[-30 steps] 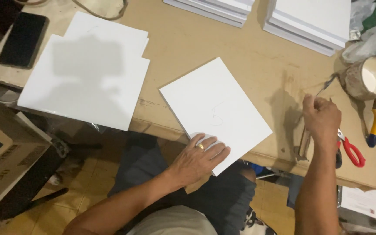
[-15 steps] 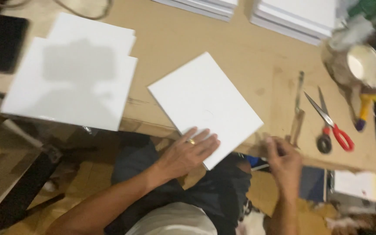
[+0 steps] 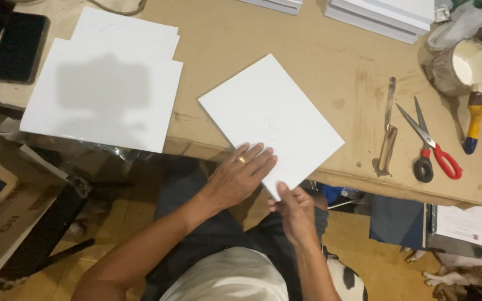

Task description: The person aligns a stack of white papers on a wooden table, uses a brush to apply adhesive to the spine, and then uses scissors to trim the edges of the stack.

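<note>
A white rectangular board (image 3: 271,120) lies tilted on the brown worktable (image 3: 319,50), its near corner hanging over the front edge. My left hand (image 3: 238,175) rests flat on that near part, fingers spread, a ring on one finger. My right hand (image 3: 294,209) is under the table edge and pinches the overhanging corner of the board between thumb and fingers.
A stack of white boards (image 3: 104,89) lies at the left, a black phone (image 3: 19,47) beyond it. At the right are a slim metal tool (image 3: 387,131), red-handled scissors (image 3: 433,150), a glue pot (image 3: 464,67) with a brush (image 3: 475,120). More white stacks (image 3: 386,14) at the back.
My right hand left the tools at the right, came down and leftward under the table edge, and took the board's near corner. My left hand stayed on the board.
</note>
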